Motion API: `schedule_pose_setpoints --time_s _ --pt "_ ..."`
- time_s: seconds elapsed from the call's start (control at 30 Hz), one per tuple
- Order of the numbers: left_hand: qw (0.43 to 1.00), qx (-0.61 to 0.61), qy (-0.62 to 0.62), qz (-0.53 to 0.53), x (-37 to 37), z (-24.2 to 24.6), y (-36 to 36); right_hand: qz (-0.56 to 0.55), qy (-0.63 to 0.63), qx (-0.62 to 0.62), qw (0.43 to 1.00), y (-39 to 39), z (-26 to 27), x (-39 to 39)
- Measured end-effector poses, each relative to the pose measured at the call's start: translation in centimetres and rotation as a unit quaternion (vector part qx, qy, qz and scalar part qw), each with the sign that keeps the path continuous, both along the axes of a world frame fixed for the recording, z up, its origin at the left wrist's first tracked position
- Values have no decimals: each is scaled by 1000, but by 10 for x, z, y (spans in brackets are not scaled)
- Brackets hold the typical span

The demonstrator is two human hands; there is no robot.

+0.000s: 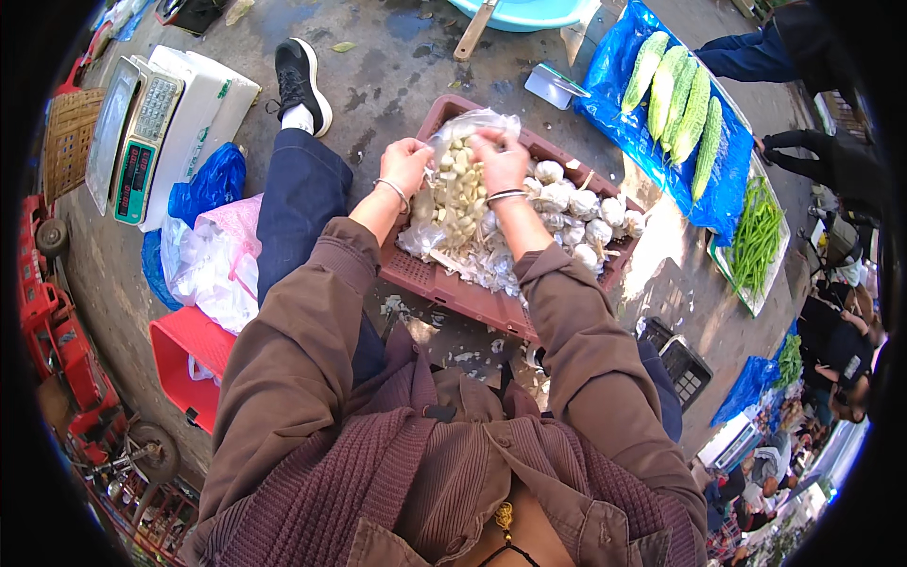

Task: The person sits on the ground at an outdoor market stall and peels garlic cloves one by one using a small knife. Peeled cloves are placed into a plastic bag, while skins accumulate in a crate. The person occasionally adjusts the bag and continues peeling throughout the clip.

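A clear plastic bag point(453, 188) of peeled garlic cloves rests in a reddish-brown plastic crate point(453, 283). My left hand point(405, 166) grips the bag's left edge near its mouth. On the opposite side, my right hand point(503, 159) has its fingers curled at the bag's upper right edge, pinching the plastic; the fingertips are partly hidden. Whole garlic bulbs point(584, 205) fill the crate's right part, beside my right wrist. Loose papery garlic skins point(489, 269) lie below the bag, towards me.
Left stands a digital scale point(145, 135) by a white foam box point(212, 99), plastic bags point(212, 248) and a red basket point(188, 361). Right lie bitter melons point(673, 99) on blue plastic and green peppers point(758, 237). A knife point(475, 32) rests at a blue basin point(528, 14). People stand far right.
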State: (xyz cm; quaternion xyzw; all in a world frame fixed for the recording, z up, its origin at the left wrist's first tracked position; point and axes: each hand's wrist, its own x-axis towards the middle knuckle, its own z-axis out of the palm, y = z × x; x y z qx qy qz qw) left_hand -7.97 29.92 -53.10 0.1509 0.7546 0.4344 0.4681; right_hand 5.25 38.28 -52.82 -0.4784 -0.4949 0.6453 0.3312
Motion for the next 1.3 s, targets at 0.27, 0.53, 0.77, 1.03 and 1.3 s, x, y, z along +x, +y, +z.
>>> schedule_pose_setpoints --time_s 0.27,0.53,0.77,1.03,1.3 --pt "996 11 -77 43 -33 12 -10 312 -196 140 919 -18 -31 24" --pt "993 2 -111 46 -44 3 -10 262 -292 241 888 -19 -14 84" --pt "986 -2 -164 26 -51 -6 -10 336 -308 383 803 -3 15 14" --pt "971 -4 -229 74 -71 -22 -17 539 -389 328 671 5 -10 104" --pt "991 -32 -75 102 -69 1 -18 347 -240 285 861 -14 4 131"
